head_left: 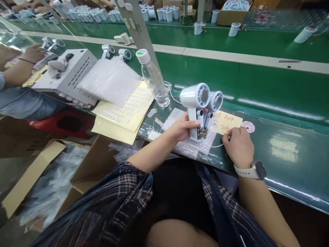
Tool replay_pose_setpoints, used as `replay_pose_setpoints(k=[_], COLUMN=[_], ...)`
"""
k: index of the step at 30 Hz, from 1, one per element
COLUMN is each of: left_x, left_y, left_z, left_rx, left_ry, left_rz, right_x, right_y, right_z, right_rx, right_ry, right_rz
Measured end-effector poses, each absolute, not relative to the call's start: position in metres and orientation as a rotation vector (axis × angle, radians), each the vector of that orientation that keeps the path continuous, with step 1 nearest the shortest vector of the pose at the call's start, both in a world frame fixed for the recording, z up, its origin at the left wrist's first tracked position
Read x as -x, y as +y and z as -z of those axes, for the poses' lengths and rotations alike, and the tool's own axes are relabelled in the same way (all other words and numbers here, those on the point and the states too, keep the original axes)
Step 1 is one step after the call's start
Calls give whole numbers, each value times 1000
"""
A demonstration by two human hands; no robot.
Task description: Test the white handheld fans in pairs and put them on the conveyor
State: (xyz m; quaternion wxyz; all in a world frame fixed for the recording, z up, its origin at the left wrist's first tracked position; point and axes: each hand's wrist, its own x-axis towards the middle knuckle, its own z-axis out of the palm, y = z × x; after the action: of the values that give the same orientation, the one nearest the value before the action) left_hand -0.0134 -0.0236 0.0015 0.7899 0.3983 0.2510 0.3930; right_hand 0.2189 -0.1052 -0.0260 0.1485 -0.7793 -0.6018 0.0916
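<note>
Two pale blue handheld fans stand side by side above the bench, their round heads tilted up to the right. My left hand is closed around their handles, thumb across the front. The lower handles look uncovered, with small metallic parts showing. Beneath them lies a bubble-wrap sheet. My right hand rests at the bench edge with curled fingers, closed on a thin white cable; the cable's end is hidden. Just beyond that hand are a yellow note with red handwriting and a pink round sticker.
A water bottle stands left of the fans by a metal post. Further left are yellow sticker sheets, a stack of translucent bags and a white box-shaped device. A co-worker's hand is beyond. An open carton stands below.
</note>
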Motion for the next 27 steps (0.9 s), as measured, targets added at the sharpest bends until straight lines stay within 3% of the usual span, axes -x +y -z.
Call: replay_pose_setpoints(k=[7,13,20,23,27], left_x=[19,20,23,18,8], left_y=[-24,-25,-27,-27,-23], left_z=[-12,-13,-11,-12,-13], left_rx=[-893,-969,-882,-806,-680], left_ry=[538,521,506,458,411], left_rz=[-895,-975,-966,-982,-1048], right_x=[-218,-203,-204,-195,-174], right_y=[-132,-134,-133,-141,-152], right_z=[27,22,25,15,-8], right_rx=[2281,2080,2298,2066,1794], right_ry=[-1715,-1742,-1752,-1686,-1464], right_rz=[-111,-204,-103,-270,-735])
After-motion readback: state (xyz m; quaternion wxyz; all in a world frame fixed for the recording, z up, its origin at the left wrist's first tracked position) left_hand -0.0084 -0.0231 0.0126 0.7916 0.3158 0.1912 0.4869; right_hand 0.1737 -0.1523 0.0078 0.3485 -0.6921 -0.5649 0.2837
